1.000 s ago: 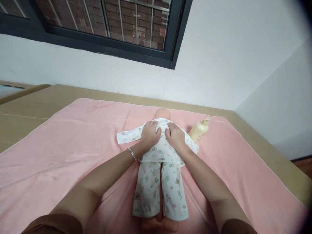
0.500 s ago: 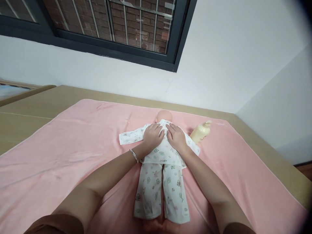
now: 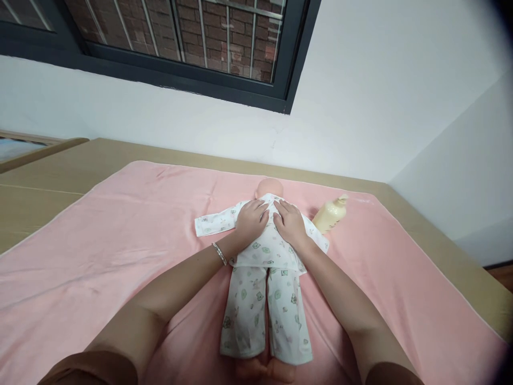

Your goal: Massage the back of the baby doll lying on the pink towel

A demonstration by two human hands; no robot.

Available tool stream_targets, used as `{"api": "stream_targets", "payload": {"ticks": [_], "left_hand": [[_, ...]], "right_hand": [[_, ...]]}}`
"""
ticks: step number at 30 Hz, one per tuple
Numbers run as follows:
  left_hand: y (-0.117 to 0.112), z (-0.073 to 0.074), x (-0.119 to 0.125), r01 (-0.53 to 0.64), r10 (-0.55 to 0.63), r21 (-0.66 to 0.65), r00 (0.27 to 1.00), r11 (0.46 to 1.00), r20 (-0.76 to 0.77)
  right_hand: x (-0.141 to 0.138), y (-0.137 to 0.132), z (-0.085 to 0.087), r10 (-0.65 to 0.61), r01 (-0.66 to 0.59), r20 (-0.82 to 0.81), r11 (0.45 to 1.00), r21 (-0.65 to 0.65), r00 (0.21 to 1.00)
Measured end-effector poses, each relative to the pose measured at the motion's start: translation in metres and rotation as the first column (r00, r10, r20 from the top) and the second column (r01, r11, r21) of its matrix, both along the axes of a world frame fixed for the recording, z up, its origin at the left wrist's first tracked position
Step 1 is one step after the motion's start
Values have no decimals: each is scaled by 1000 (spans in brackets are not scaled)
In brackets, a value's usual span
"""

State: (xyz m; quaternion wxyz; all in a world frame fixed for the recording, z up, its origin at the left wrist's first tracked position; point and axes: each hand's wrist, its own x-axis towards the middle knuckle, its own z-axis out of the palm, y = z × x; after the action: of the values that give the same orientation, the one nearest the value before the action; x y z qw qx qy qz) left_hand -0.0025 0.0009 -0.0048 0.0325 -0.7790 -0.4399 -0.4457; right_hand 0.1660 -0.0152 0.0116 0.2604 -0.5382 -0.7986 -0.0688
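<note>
A baby doll (image 3: 267,254) in white printed pyjamas lies on a pink blanket (image 3: 132,240), its head at the far end and its feet toward me. No face shows, and the back of the top faces up. My left hand (image 3: 251,220) rests flat on the left side of its upper back, a silver bangle (image 3: 219,253) on that wrist. On the other side of the upper back, my right hand (image 3: 289,220) lies flat too, fingers pointing toward the doll's head. Just beyond the doll's right-hand sleeve lies a pale yellow pump bottle (image 3: 330,215), tipped over.
The blanket covers much of a tan bed or table surface (image 3: 52,200). Behind it stands a white wall (image 3: 340,123) with a dark-framed, barred window (image 3: 192,80). A wooden rail (image 3: 48,152) runs at the far left.
The whole view has shifted very slightly. Both hands stay in place on the doll's back, and the bottle has not moved.
</note>
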Motion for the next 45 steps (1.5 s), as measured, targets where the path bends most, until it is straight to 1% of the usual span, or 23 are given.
{"api": "stream_targets", "payload": {"ticks": [2,5,7,9,11,13,16,18,20,22,25,27,30,33,35,38,42,45], "left_hand": [[-2,0,0,-11,11,26,1000,1000,9],[-5,1,1,-44,43,39,999,998,27],[-6,2,1,-69,68,23,997,997,40],[-5,2,2,-90,91,-20,995,996,40],[-2,2,2,-93,95,-57,995,994,26],[1,2,1,-67,68,-66,998,996,11],[3,1,1,25,-25,-32,1000,999,0],[2,1,0,58,-58,-1,998,998,8],[-1,1,0,43,-43,23,999,999,29],[-3,1,0,13,-14,33,998,999,54],[-4,0,1,-29,28,12,996,1000,90],[-2,0,1,-43,46,-34,995,998,90],[3,-1,1,-23,25,-96,999,995,24],[7,-1,0,27,-32,-89,998,996,-58],[8,0,-1,60,-65,-65,996,996,-68],[6,0,-1,74,-75,-23,997,997,-23],[2,-1,-1,62,-63,30,998,998,31],[-1,-1,0,32,-33,27,997,999,69]], "right_hand": [[-2,-4,-1,-23,22,1,999,43,1000],[-4,-10,-3,-86,88,-27,992,92,996],[-6,-12,-4,-125,130,-56,987,93,991],[-6,-12,-3,-139,144,-70,987,74,988],[-5,-9,-2,-101,104,-52,994,47,994],[-2,-4,0,-31,31,-5,999,17,1000],[2,2,0,51,-51,57,999,-4,997],[4,3,-2,71,-72,62,997,24,996],[3,1,-5,67,-69,34,995,77,997],[2,-2,-8,39,-37,-17,991,126,999],[-1,-5,-10,-17,31,-93,989,147,996],[-2,-5,-8,-37,49,-107,993,109,994],[0,-1,-4,-2,2,-58,1000,3,998],[3,3,-2,45,-45,-1,996,-74,999],[4,5,-2,65,-64,20,995,-81,998],[5,4,-4,85,-85,15,996,-28,996],[3,0,-7,104,-101,-51,993,65,993],[1,-3,-7,89,-80,-114,993,86,990]]}}
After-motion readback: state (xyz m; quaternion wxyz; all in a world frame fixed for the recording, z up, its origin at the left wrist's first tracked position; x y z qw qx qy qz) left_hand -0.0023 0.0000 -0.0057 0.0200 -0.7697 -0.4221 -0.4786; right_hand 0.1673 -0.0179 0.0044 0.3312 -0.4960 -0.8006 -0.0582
